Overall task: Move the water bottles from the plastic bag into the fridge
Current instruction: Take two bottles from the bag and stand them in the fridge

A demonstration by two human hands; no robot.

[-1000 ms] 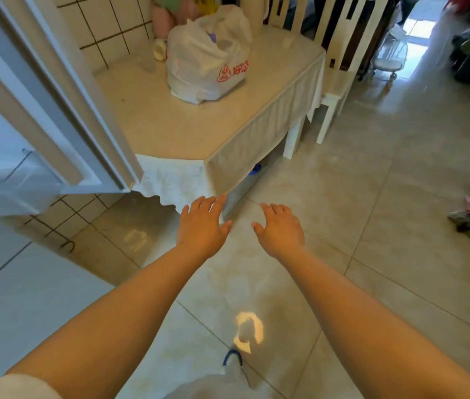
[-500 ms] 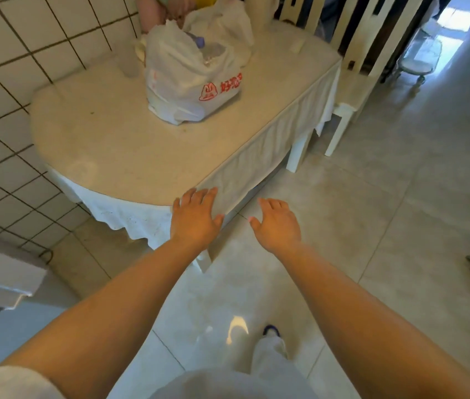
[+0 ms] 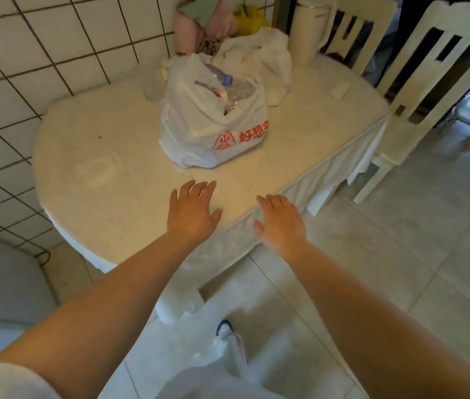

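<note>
Cream rounded tabletop [image 3: 130, 156] against white tiled wall [image 3: 41, 47]; two white slatted chairs [image 3: 418, 90] at two o'clock. One white printed plastic bag [image 3: 199, 133] at twelve holds clear water bottles [image 3: 236, 87], count unclear. Left hand [image 3: 193, 211] and right hand [image 3: 281, 223] spread, holding nothing.

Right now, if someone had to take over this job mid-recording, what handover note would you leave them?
Hands: left hand and right hand are both open, holding nothing, reaching over the near edge of the table.
Things: the plastic bag sits on the table, mouth open; a water bottle with a blue cap shows inside it. How many bottles it holds cannot be told.
Done: nothing visible from this view; the fridge is not in frame.
Left: take the bottles out of the bag and carry them to the fridge.
</note>
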